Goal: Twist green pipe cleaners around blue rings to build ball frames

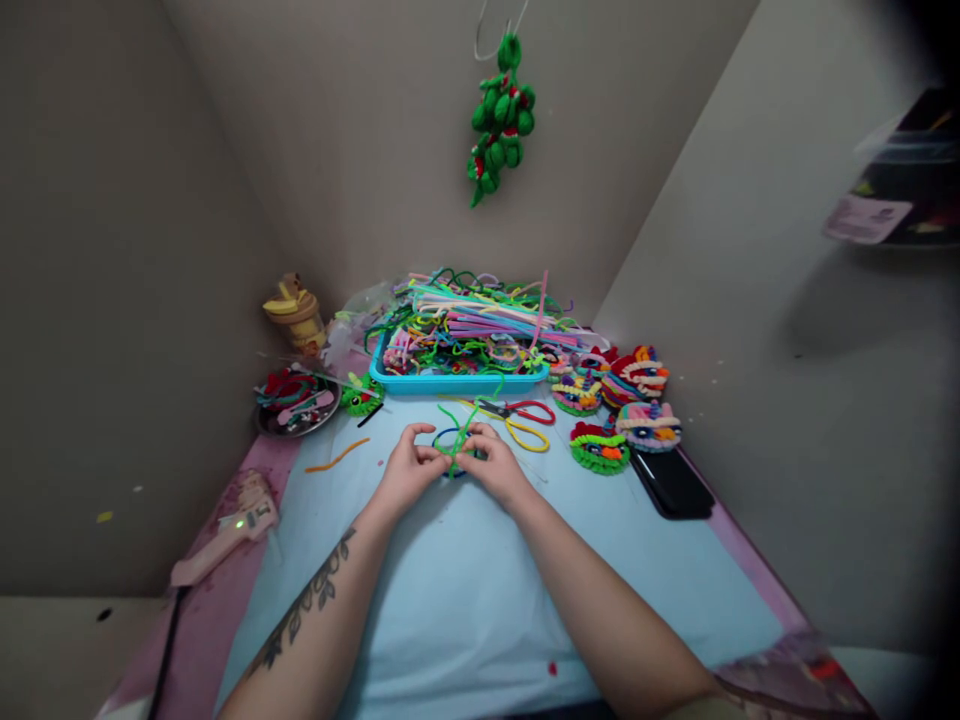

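Note:
Both my hands meet over the middle of the blue-covered table (450,580). My left hand (415,463) pinches green pipe cleaners (463,437) from the left side. From the right, my right hand (491,462) grips the same green pieces, with fingertips close to the left ones. A dark blue ring (444,437), looking like a bent pipe cleaner, shows behind and below the green strands. Loose green ends stick up above my fingers. Just beyond my hands lie scissors (529,422) with one red and one yellow handle loop.
Behind stands a turquoise tray (461,384) heaped with pipe cleaners. Finished fuzzy figures (600,448) and a black phone (673,484) lie at the right. A metal bowl (330,418), an orange pipe cleaner (337,457) and a pink glue gun (232,535) lie at the left.

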Demonstrator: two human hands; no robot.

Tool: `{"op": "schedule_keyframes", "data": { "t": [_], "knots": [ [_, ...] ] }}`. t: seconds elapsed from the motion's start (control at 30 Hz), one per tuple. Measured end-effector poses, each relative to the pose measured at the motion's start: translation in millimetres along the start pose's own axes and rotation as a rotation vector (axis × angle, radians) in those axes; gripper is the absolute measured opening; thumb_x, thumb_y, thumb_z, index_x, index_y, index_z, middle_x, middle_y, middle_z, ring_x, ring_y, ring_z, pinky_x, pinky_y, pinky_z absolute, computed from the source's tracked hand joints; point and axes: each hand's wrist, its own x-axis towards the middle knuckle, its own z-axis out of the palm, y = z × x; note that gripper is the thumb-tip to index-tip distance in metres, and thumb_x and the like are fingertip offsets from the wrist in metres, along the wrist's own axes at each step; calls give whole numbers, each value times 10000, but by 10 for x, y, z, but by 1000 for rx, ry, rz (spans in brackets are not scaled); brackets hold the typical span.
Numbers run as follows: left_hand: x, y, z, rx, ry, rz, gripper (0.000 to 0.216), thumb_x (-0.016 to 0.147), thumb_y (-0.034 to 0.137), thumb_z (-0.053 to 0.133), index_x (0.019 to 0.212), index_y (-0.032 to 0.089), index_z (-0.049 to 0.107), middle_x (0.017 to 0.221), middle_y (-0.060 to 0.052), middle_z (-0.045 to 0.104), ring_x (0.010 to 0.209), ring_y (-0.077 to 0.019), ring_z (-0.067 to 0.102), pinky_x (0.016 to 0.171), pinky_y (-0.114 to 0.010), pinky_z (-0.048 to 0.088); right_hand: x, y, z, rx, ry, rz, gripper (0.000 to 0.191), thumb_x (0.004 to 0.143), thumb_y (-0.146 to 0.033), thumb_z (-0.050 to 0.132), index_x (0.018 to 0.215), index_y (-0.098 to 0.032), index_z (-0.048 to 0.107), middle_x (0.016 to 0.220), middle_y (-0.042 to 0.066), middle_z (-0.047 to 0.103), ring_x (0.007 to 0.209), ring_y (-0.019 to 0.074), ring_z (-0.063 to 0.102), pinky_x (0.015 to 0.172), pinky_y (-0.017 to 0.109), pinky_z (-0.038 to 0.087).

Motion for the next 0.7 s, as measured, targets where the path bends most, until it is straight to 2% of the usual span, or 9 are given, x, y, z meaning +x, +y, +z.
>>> {"op": "schedule_keyframes", "data": {
  "t": [0.1, 0.2, 0.27, 0.37, 0.47, 0.57, 0.7],
  "knots": [
    [22, -37, -3, -26, -8, -2, 550, 608, 266, 712, 1071, 169, 431, 615, 31, 633, 517, -87, 519, 535, -198, 372, -2, -7, -3, -51, 36, -25, 73, 657, -243, 675, 615, -207, 627, 1045, 49, 520, 1080, 224, 469, 956, 363, 324],
    [57, -95, -11, -101, 40, 65, 607, 622, 284, 714, 1137, 173, 412, 745, -10, 656, 554, -89, 542, 547, -205, 391, 10, 3, -6, 23, 82, 0, 108, 664, -269, 662, 589, -209, 613, 1035, 42, 524, 1072, 225, 469, 957, 362, 323],
    [73, -131, -15, -117, 124, 135, 561, 649, 301, 700, 1126, 190, 427, 792, -9, 642, 543, -75, 527, 521, -193, 377, 24, 21, -9, 128, 137, 39, 144, 660, -290, 657, 565, -202, 594, 1028, 44, 519, 1065, 228, 472, 946, 357, 334],
    [73, -163, 1, -90, 196, 181, 436, 681, 321, 678, 1044, 192, 471, 686, 27, 602, 522, -68, 508, 501, -178, 357, 41, 40, -12, 248, 228, 85, 159, 637, -298, 665, 551, -195, 582, 1053, 53, 499, 1073, 242, 466, 904, 352, 359],
    [51, -165, 58, -90, 133, 145, 464, 667, 333, 692, 1053, 183, 482, 669, 10, 632, 539, -86, 535, 510, -184, 371, 40, 23, -5, 303, 275, 97, 147, 618, -292, 679, 552, -197, 590, 1066, 59, 492, 1084, 249, 458, 885, 348, 368],
    [27, -151, 121, -143, 49, 103, 535, 627, 335, 722, 1087, 173, 501, 705, -10, 661, 539, -94, 548, 495, -189, 376, 21, -17, 18, 321, 243, 102, 131, 612, -288, 692, 561, -203, 608, 1064, 59, 504, 1085, 245, 462, 906, 352, 359],
    [23, -155, 139, -175, 33, 96, 429, 626, 322, 724, 996, 149, 591, 582, 29, 603, 461, -71, 494, 448, -179, 359, -6, -48, 58, 272, 179, 106, 138, 642, -278, 674, 539, -209, 614, 1031, 57, 535, 1127, 247, 450, 933, 353, 341]
  ]
}}
